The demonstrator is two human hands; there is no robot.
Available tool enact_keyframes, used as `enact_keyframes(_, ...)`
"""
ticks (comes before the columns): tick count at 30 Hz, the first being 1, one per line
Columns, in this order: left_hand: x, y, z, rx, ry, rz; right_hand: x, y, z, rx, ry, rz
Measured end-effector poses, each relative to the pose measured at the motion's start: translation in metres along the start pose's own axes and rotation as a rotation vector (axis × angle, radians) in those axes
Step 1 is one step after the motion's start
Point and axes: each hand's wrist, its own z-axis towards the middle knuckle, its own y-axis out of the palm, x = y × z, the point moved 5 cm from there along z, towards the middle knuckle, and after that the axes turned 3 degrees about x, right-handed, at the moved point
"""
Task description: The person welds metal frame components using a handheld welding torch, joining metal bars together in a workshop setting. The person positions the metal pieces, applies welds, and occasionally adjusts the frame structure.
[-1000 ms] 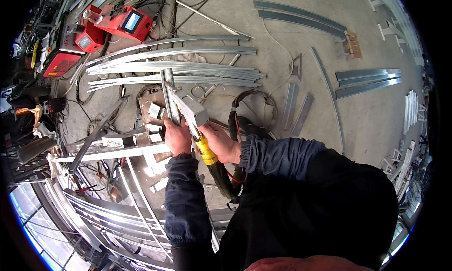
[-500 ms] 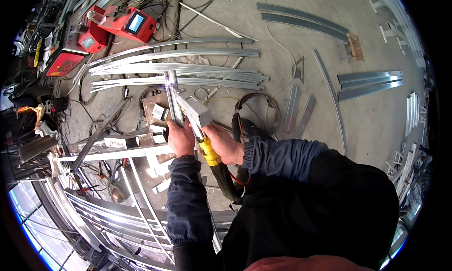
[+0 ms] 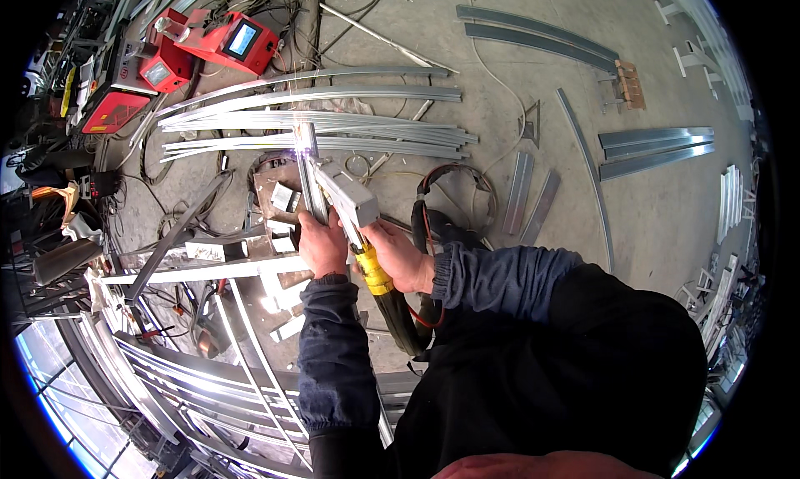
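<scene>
Bright violet light and fine sparks show near the far end of a short metal profile point(image 3: 307, 179). My left hand point(image 3: 323, 244) is closed around the near end of this profile. My right hand point(image 3: 398, 261) grips a handheld welding gun point(image 3: 350, 197) with a boxy light-grey body; its tip meets the profile at the glow. Yellow tape point(image 3: 375, 272) wraps the gun's lower part, where a thick dark cable point(image 3: 400, 325) leads toward my body. My right fingers are partly hidden behind the gun. Small square metal pieces point(image 3: 284, 197) lie on a brown board beside my left hand.
Long metal profiles point(image 3: 375, 92) lie across the floor ahead. Red machines point(image 3: 237, 42), one with a lit screen, stand at far left among tangled cables. A pale metal frame point(image 3: 208, 272) is at left. More strips point(image 3: 654, 152) lie at right; a coiled hose point(image 3: 479, 179) is close by.
The glow at the profile's far end has brightened, and sparks now fly upward from it. The gun and both hands have shifted very slightly to the right.
</scene>
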Motion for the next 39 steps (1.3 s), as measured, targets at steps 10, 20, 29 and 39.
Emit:
enact_keyframes(10,0.000,0.001,-0.001,0.022,0.025,0.011,0.007,-0.003,0.001,-0.002,-0.011,0.008)
enact_keyframes(20,0.000,0.002,0.001,0.004,0.040,0.032,0.011,-0.001,-0.001,-0.035,-0.030,0.010)
enact_keyframes(29,0.006,-0.003,-0.003,-0.005,0.039,-0.003,0.015,-0.002,-0.001,-0.034,-0.042,0.020)
enact_keyframes(39,0.001,-0.002,-0.004,0.052,0.054,0.011,0.010,-0.007,-0.029,-0.040,0.011,-0.055)
